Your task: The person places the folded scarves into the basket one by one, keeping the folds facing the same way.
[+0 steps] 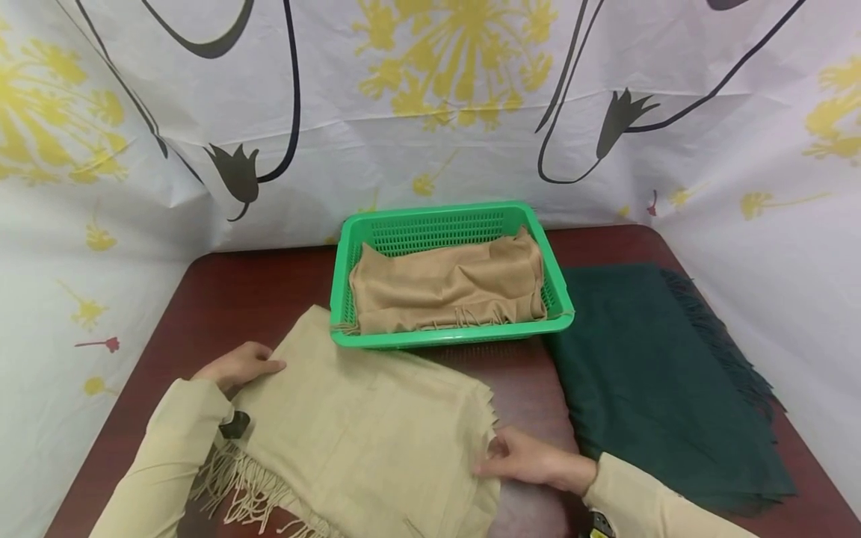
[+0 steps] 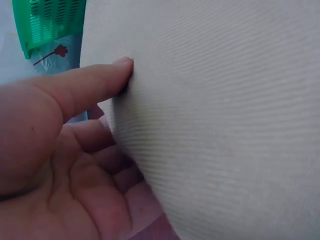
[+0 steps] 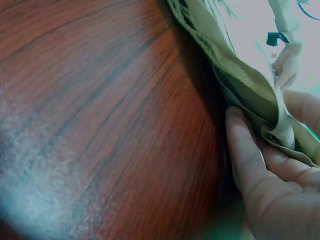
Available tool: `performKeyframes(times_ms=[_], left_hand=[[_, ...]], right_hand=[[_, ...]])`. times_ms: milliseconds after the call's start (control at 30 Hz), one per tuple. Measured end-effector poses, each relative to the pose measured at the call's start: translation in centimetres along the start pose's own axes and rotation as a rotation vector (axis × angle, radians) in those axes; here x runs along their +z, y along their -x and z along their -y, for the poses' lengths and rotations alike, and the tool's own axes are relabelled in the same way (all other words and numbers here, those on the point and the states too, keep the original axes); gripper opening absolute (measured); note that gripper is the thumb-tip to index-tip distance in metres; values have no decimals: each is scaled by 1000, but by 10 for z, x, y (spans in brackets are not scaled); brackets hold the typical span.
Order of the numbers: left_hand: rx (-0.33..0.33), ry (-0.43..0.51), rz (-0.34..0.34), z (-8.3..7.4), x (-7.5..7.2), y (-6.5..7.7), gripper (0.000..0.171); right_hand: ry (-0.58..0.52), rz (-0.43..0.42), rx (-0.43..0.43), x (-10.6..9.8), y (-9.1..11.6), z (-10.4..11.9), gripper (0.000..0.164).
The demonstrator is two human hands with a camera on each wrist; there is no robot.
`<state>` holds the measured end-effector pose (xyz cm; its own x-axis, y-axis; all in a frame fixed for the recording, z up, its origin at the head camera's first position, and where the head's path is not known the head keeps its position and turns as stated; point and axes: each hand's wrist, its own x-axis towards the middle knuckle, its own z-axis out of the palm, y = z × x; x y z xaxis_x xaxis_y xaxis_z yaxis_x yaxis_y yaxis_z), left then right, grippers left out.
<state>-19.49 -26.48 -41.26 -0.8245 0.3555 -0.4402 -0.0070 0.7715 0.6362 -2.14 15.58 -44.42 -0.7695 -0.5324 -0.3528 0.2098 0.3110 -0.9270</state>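
Observation:
A pale beige fringed scarf [image 1: 377,418] lies folded in layers on the table, in front of the basket. At its left edge my left hand [image 1: 238,366] pinches the cloth, thumb on top and fingers beneath, as the left wrist view shows with the scarf [image 2: 215,120] beside the hand [image 2: 65,135]. My right hand [image 1: 521,457] grips the scarf's right edge. In the right wrist view the fingers of this hand [image 3: 272,180] are under the folded layers [image 3: 250,90], which lift a little off the wood. The fringe hangs along the near left side.
A green plastic basket [image 1: 452,340] at the back holds a folded tan scarf [image 1: 444,280]. On the right lies a dark green fringed scarf [image 1: 666,388]. The dark red wooden table [image 1: 262,284] meets a white patterned cloth [image 1: 417,164] behind and at both sides.

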Motion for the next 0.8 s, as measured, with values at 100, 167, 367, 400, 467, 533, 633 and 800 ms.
performKeyframes(times_ms=[100,167,367,400,467,533,633,800], left_hand=[[5,40,33,1,0,2,23],[7,62,43,2,1,2,22],[-4,91,49,3,4,5,23],[-6,91,47,3,4,5,23],[-11,98,41,4,5,5,24],[1,101,35,6,5,4,27],[57,99,33,11,5,3,30],[62,74,-2,13,7,4,32]], right_hand=[[89,-43,-26,3,1,2,28],[137,-59,-47,6,1,3,28],[156,-96,-73,13,0,3,25],[127,-96,-65,14,-1,2,23],[55,-90,-47,16,-3,1,22],[-4,-87,-22,17,-4,0,23],[-58,-105,23,19,-6,-2,24],[-66,-162,63,20,-7,-6,27]])
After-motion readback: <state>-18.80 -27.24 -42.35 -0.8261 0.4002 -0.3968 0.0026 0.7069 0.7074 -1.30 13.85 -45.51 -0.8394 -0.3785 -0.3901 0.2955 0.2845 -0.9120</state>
